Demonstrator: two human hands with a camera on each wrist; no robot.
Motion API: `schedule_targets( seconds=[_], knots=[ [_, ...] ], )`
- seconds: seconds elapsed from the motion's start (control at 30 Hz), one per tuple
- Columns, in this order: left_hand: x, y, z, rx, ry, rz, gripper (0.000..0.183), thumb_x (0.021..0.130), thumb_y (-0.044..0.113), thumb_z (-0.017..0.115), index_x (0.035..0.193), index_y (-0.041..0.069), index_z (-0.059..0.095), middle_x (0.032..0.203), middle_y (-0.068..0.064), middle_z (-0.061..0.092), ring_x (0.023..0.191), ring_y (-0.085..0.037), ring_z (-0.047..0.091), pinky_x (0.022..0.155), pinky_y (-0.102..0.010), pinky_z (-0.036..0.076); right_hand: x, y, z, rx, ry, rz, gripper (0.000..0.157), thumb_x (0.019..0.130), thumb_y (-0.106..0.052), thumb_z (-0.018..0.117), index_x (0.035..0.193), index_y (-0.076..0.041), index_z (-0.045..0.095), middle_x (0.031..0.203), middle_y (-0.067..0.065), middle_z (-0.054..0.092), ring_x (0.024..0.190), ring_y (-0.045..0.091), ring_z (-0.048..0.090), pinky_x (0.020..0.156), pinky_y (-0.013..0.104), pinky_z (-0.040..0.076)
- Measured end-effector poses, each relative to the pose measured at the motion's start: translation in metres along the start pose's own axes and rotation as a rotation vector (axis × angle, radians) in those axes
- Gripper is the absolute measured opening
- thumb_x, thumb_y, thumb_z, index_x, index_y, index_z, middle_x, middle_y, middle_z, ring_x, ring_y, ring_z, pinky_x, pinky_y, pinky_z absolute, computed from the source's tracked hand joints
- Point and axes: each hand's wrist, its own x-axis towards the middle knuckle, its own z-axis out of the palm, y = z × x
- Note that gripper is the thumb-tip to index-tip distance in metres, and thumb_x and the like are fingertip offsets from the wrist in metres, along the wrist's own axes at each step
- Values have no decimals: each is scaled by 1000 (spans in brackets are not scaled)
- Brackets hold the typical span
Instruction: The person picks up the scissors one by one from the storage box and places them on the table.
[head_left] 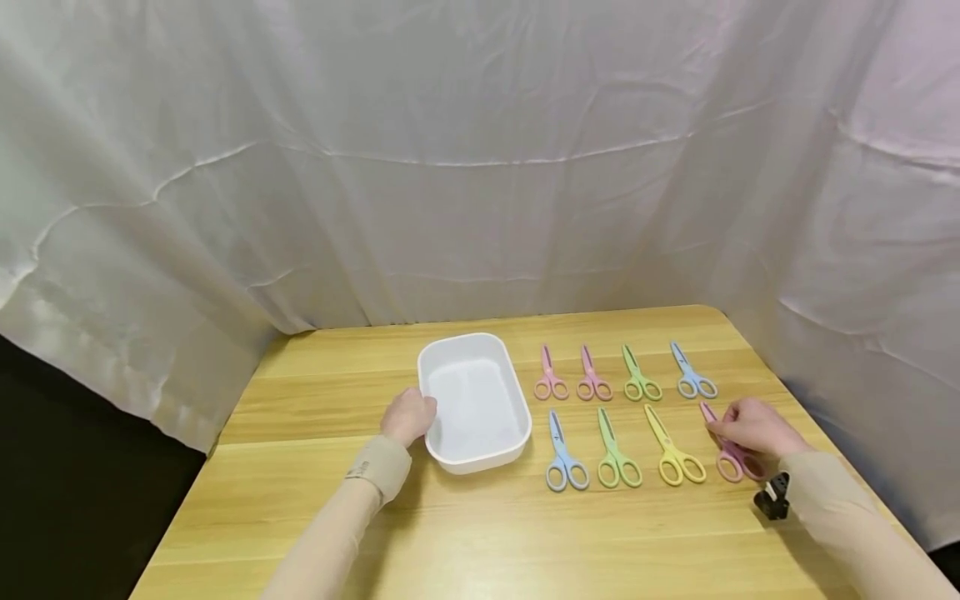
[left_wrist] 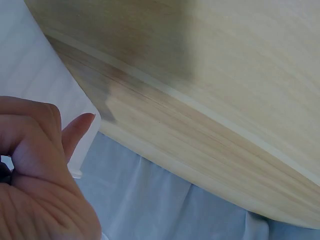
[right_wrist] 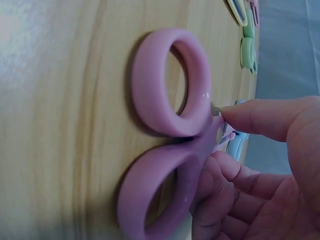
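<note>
My left hand [head_left: 407,415] grips the near-left wall of a white plastic tray [head_left: 480,463]. In the left wrist view its fingers curl at the tray's edge and the thumb lies along the outer wall. Over at the right end of the front row, my right hand [head_left: 759,427] pinches a pair of pink scissors [head_left: 732,465] around the pivot. The right wrist view shows their pink handle loops [right_wrist: 147,80] close to the tabletop, with the thumb on one side and bent fingers on the other.
Blue scissors [head_left: 559,457], green scissors [head_left: 612,454] and yellow scissors [head_left: 670,446] line the front row. Behind them lie two pink pairs, green scissors [head_left: 634,377] and blue scissors [head_left: 687,372]. A pale curtain [head_left: 480,208] hangs behind the wooden table [head_left: 487,533].
</note>
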Motion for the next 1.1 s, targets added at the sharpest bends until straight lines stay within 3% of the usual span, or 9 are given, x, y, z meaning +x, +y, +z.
schedule_targets(
  seconds=[0.2,0.47,0.63,0.73,0.93,1.03,1.1],
  knots=[
    [1,-2,-1,-11,-19,70,37,98,21,41,109,-4,66,70,-8,62,55,-17,54,47,-24,43,-2,-3,-4,-1,-10,18,31,92,-29,67,76,-5,59,64,2,60,55,17,58,49,29,48],
    [-2,-5,-7,-46,-67,106,36,99,23,41,109,-3,64,64,-7,58,50,-16,52,44,-23,40,-6,-4,-10,-46,8,12,34,93,-34,65,78,-4,60,69,2,60,62,17,56,55,29,45],
    [0,-6,-11,-89,-112,111,44,103,30,41,127,1,63,70,-6,60,52,-14,52,49,-23,45,-6,-9,-16,-96,47,12,45,96,-46,61,86,-2,61,75,4,63,68,19,57,59,29,44],
    [1,-7,-16,-84,-122,111,54,104,39,41,142,4,54,69,-5,60,51,-13,52,52,-26,50,-3,-12,-18,-127,95,-39,47,97,-47,60,90,0,62,76,4,64,68,18,55,60,29,43],
    [-3,-11,-43,-2,-96,112,66,103,50,37,153,7,41,60,-5,63,49,-17,54,68,-32,52,6,-23,-28,-165,214,-141,35,96,-38,64,90,-4,66,74,3,67,65,16,53,57,29,41],
    [-5,-14,-62,63,-78,120,69,103,53,34,154,8,39,71,-10,70,59,-24,64,81,-37,53,11,-31,-37,-196,265,-186,34,94,-36,65,96,-2,67,78,7,69,66,18,57,57,30,43],
    [-5,-15,-76,111,-61,130,71,103,55,32,154,7,39,91,-16,75,77,-30,71,90,-46,54,15,-36,-43,-202,291,-225,35,94,-33,65,101,2,65,82,14,70,69,22,61,58,33,46]
  ],
)
